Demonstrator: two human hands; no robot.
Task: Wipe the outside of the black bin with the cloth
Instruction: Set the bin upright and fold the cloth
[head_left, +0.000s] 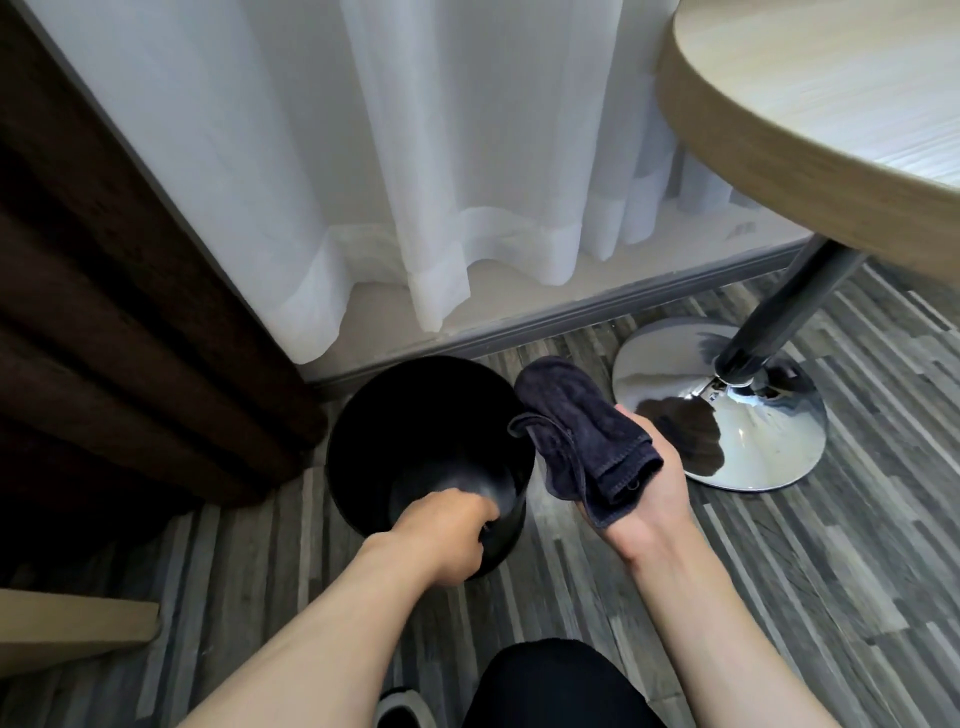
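A round black bin (415, 431) with smooth, slightly glossy walls stands on a floor (779, 545) of grey, wood-grain strips, just below the middle of the view. Its open mouth faces up and a little toward the camera, so its long axis runs roughly upright, tilted toward 6 o'clock.

The left hand (447, 540) comes in from 7 o'clock and closes over the bin's near rim, fingers curled inside the mouth and out of sight — a firm hold on the edge.

At 3 o'clock from the bin, just beside its rim, the right hand (644, 499) lies palm up with a dark navy cloth (582, 436) draped across it. The cloth is soft, napped terry, folded into a thick pad with a stitched hem; its long axis runs from 11 o'clock to 5 o'clock, and its far end rests against or just over the bin's rim — which of these is unclear. The hand is cupped loosely around the cloth, with the fingers underneath it.

At 2 o'clock sits the mirror-bright chrome base (727, 415) of a round table (810, 156) with a pale wood-look top. A sheer white curtain (415, 182) hangs at 12 o'clock, and a heavy brown drape (104, 312) at 9 o'clock.
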